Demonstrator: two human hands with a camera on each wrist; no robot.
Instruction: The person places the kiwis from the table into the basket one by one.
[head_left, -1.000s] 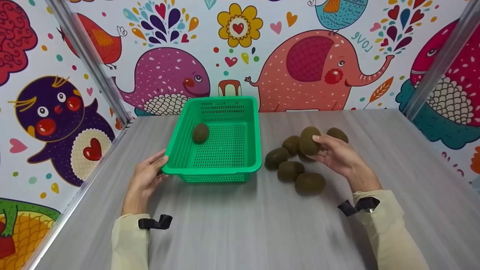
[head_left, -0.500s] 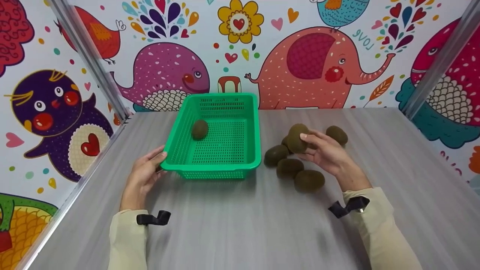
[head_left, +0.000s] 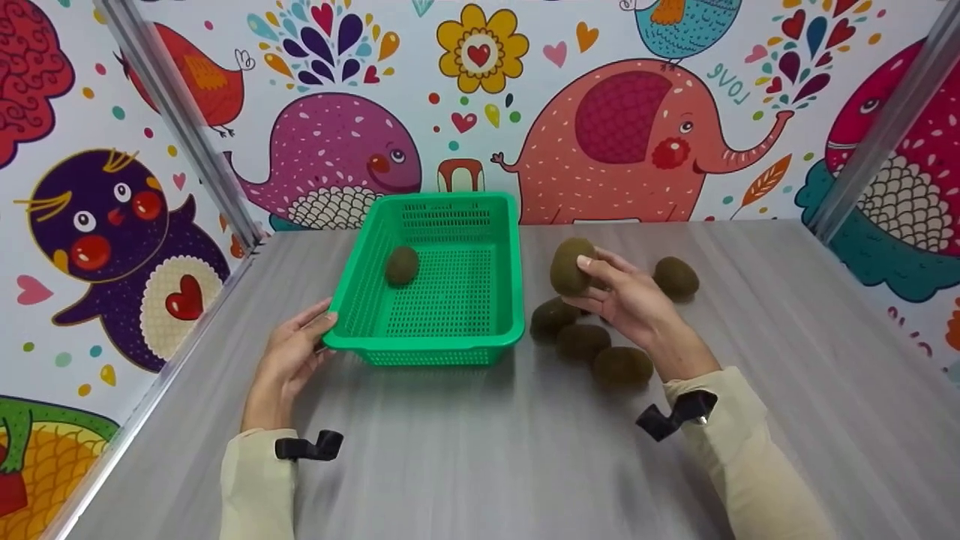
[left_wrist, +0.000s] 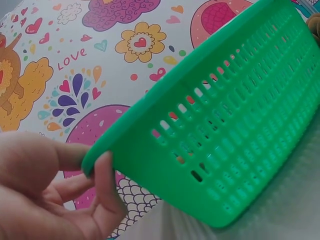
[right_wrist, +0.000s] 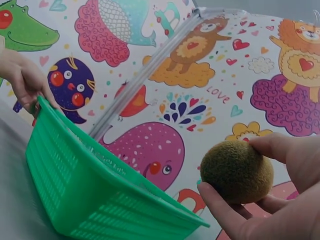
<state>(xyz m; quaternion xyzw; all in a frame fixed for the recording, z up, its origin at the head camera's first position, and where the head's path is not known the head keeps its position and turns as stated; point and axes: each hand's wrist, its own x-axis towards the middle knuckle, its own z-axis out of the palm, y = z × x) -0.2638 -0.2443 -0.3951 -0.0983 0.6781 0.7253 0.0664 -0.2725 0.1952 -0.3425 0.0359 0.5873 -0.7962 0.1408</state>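
A green plastic basket (head_left: 424, 343) with slotted walls stands left of centre on the table in the head view. My left hand (head_left: 292, 356) pinches its rim at the near left corner, thumb and fingers on either side, as the left wrist view shows. One brown kiwi (head_left: 402, 265) lies inside, by the left wall. Between thumb and fingertips, my right hand (head_left: 634, 300) holds another kiwi (head_left: 572, 267), raised above the table just right of the basket. In the right wrist view this held kiwi (right_wrist: 237, 171) shows its fuzzy skin.
Several loose kiwis (head_left: 583, 342) lie close together on the grey table (head_left: 465, 457), right of the basket and partly under my right hand. A single kiwi (head_left: 676, 278) sits farther right. Printed cartoon walls (head_left: 465, 97) rise behind and at both sides.
My right hand has moved left with the held kiwi, from over the loose kiwis toward the basket's right side. The left hand and the basket have stayed in place.
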